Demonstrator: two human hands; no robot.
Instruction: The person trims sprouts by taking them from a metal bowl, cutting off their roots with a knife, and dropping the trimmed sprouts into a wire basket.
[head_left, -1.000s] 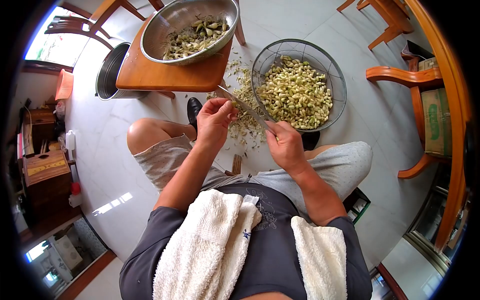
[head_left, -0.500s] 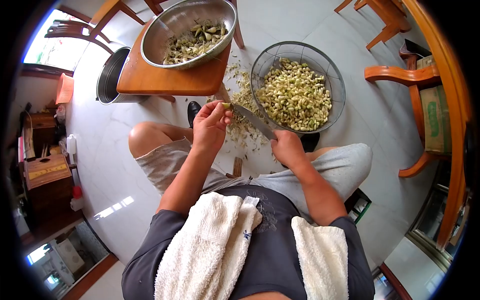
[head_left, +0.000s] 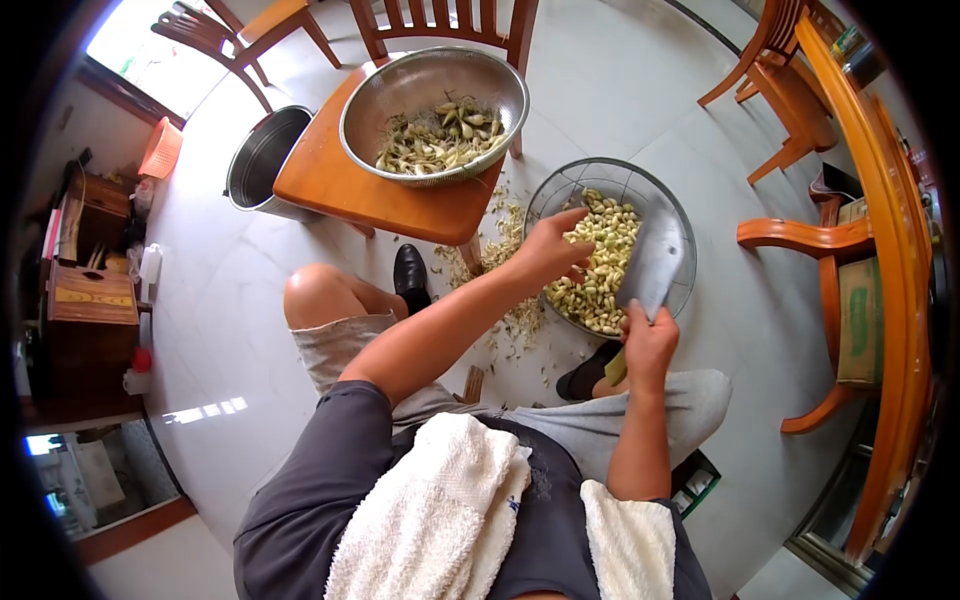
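My left hand [head_left: 552, 247] reaches over the left part of the wire basket [head_left: 683, 215], fingers spread, nothing visible in it. Pale peeled bulbs [head_left: 612, 250] fill the middle of that basket. In my right hand [head_left: 650, 345] is the handle of a broad cleaver [head_left: 655, 262], its blade angled up over the basket's right side. A metal colander [head_left: 360, 112] with unpeeled, stemmed bulbs [head_left: 440, 140] rests on the wooden chair seat [head_left: 320, 170]. Peelings [head_left: 515, 325] are scattered on the floor between the chair and the basket.
A metal bucket [head_left: 268, 160] stands left of the chair. More wooden chairs [head_left: 790, 105] and a table edge [head_left: 905, 330] are at the right, with a cardboard box [head_left: 860, 320]. Wooden cabinets [head_left: 92, 295] line the left. White towels [head_left: 430, 500] hang over my chest.
My left hand has moved right, over the basket, and its pinch on a bulb has opened. The cleaver has swung up and right, away from it. The view has shifted, showing more of the chair back.
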